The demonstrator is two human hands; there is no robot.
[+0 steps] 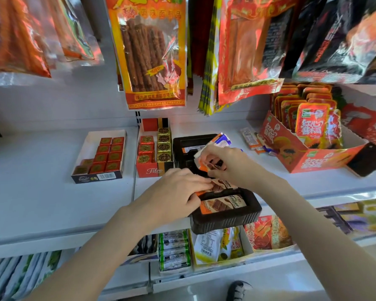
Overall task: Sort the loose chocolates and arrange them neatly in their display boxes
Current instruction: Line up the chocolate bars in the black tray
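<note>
Left hand (174, 192) nearest, palm down, fingers pressed flat on chocolate bar (218, 186) inside dark display tray (226, 220) at shelf (41, 203) front edge. Second bar (223, 205) lies just beside it in same tray. Right hand (224, 162) just behind, fingers pinched on orange-and-white wrapped bars (215, 146), held over second dark tray (187, 148). Left of that, red box (150, 168) with red and gold foil cubes; further left, white box (100, 153) of red squares. Phone (367, 159) leans against orange carton (313, 157) at right.
</note>
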